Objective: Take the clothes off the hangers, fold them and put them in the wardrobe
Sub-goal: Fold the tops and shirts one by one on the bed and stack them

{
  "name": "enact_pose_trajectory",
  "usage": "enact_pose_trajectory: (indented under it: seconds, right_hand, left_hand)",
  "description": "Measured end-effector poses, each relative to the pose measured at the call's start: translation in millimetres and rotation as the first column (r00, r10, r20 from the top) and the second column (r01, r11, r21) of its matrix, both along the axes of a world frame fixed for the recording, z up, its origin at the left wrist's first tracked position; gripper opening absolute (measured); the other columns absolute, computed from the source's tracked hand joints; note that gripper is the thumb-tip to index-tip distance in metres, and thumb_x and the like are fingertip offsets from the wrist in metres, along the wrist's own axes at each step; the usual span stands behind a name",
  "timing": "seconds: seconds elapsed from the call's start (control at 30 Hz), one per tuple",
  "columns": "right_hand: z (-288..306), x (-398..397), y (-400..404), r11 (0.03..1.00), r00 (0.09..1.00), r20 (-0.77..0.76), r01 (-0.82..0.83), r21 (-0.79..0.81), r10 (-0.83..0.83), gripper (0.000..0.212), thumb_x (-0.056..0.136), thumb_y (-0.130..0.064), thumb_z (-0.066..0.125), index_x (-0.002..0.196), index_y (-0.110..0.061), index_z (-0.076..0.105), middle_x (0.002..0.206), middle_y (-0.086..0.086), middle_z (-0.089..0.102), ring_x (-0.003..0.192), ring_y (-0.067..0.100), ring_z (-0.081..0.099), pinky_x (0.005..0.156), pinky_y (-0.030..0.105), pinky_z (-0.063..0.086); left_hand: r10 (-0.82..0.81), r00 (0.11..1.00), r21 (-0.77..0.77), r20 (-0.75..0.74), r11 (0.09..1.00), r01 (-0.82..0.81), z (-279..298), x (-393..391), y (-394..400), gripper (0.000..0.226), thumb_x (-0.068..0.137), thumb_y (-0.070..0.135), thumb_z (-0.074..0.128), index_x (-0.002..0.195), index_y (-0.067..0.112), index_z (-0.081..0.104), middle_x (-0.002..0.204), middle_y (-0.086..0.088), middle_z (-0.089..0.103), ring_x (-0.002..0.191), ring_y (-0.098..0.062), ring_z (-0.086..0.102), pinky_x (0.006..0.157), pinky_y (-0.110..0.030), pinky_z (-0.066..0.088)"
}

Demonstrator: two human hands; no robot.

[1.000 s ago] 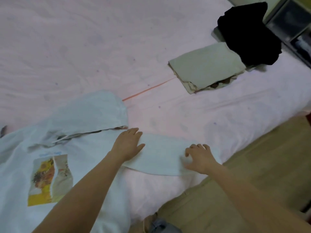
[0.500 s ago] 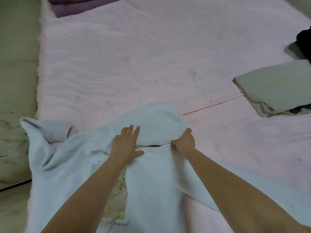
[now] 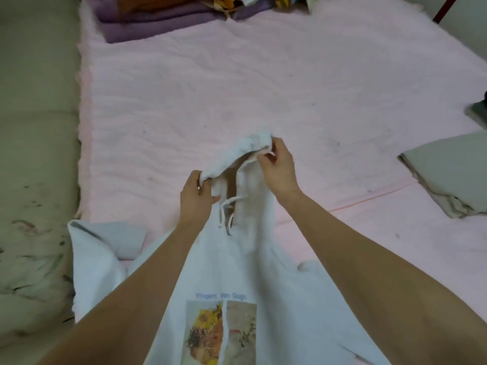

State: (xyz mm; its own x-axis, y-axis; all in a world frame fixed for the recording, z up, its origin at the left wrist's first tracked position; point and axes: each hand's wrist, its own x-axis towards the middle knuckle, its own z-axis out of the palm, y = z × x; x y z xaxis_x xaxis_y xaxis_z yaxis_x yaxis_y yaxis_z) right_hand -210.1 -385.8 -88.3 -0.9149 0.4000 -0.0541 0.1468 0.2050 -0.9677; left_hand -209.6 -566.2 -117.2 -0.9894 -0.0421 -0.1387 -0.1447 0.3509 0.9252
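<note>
A white hoodie with a sunflower print on its chest lies front-up on the pink bed. Its hood is lifted off the sheet. My left hand grips the hood's left edge near the drawstrings. My right hand pinches the hood's rim at its top right. One sleeve lies folded out to the left.
A folded grey-green garment sits at the bed's right edge. Purple folded bedding and colourful cloth lie at the far end. A pale cushioned surface with dark marks runs along the left.
The view swung left along the bed. Both hands left the flat hoodie, took hold of the hood's edge and raised it off the sheet.
</note>
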Motion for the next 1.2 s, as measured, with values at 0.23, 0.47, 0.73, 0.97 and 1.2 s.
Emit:
enact_pose_trajectory:
  seconds: [0.23,0.47,0.73,0.97,1.2]
  right_hand:
    - [-94.7,73.9,-6.4,0.869,0.666,0.741,-0.313,0.384,-0.088,0.032,0.091,-0.025,0.054,0.115,-0.004,0.053,0.12,0.015,0.058,0.116,0.031,0.054,0.093,0.035,0.044]
    - [-112.0,101.5,-10.6,0.67,0.754,0.655,-0.514,0.535,0.055,0.014,0.099,-0.023,0.038,0.11,-0.016,0.042,0.104,0.01,0.06,0.099,0.032,0.058,0.072,0.034,0.038]
    - [-115.5,114.4,25.3,0.53,0.869,0.478,-0.469,0.706,0.132,0.024,0.098,-0.037,0.049,0.106,-0.015,0.05,0.089,0.007,0.062,0.083,0.032,0.062,0.06,0.036,0.043]
    - [-114.0,116.1,52.1,0.386,0.872,0.489,-0.46,0.799,0.026,0.024,0.1,-0.032,0.044,0.109,-0.011,0.053,0.081,0.009,0.065,0.069,0.034,0.066,0.054,0.033,0.037]
    - [-132.9,120.4,44.9,0.462,0.75,0.657,-0.559,0.689,-0.073,0.032,0.101,-0.031,0.037,0.125,-0.013,0.048,0.114,0.008,0.061,0.108,0.03,0.055,0.085,0.037,0.037]
  left_hand:
    - [-0.138,0.93,-0.73,0.34,0.585,0.354,-48.7,16.8,-40.9,0.041,0.095,0.007,0.041,0.136,0.013,0.04,0.131,-0.01,0.049,0.125,-0.027,0.043,0.097,-0.037,0.037]
    - [-0.294,0.879,-0.777,0.376,0.416,0.472,-83.5,17.2,-66.3,0.028,0.095,0.017,0.043,0.12,0.009,0.054,0.114,-0.012,0.058,0.109,-0.032,0.055,0.085,-0.042,0.046]
    - [-0.292,0.867,-0.56,0.404,0.67,0.487,-82.2,8.9,-68.7,0.019,0.095,0.019,0.051,0.105,0.002,0.052,0.108,-0.019,0.052,0.092,-0.036,0.059,0.073,-0.034,0.041]
    - [-0.373,0.875,-0.752,0.308,0.469,0.464,-68.2,-1.3,-72.5,0.018,0.1,0.023,0.044,0.111,0.011,0.038,0.095,-0.018,0.064,0.082,-0.038,0.062,0.068,-0.037,0.04]
    - [-0.293,0.806,-0.746,0.515,0.31,0.589,-97.4,11.2,-94.4,0.033,0.1,0.033,0.042,0.126,0.014,0.048,0.128,-0.009,0.054,0.12,-0.027,0.05,0.091,-0.035,0.04]
